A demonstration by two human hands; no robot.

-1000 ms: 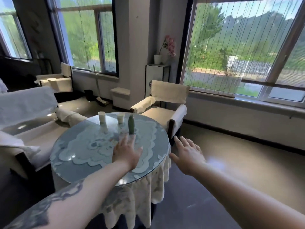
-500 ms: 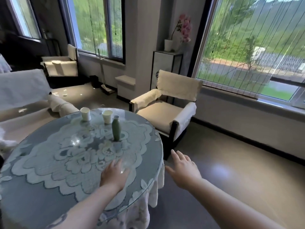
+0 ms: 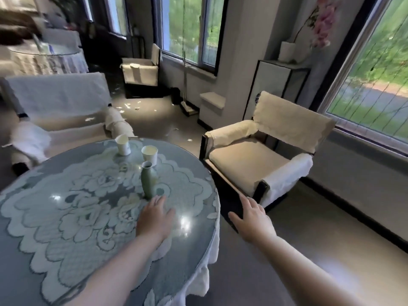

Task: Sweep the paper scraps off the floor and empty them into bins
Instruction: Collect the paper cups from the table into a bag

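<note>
Both hands are empty, fingers spread: the left hand (image 3: 154,219) over the round table (image 3: 33,250), the right hand (image 3: 251,217) beside its edge. Paper scraps (image 3: 130,106) lie far beyond the fingertips, near the leaning broom (image 3: 186,85). Judging by this, sweeping hasn't begun; fetching that broom comes next.

I have one view only, worn on the head, looking forward and down across the near right edge of the round table (image 3: 55,250), close below, toward the far windows (image 3: 189,29); the frame is blurred.
</note>
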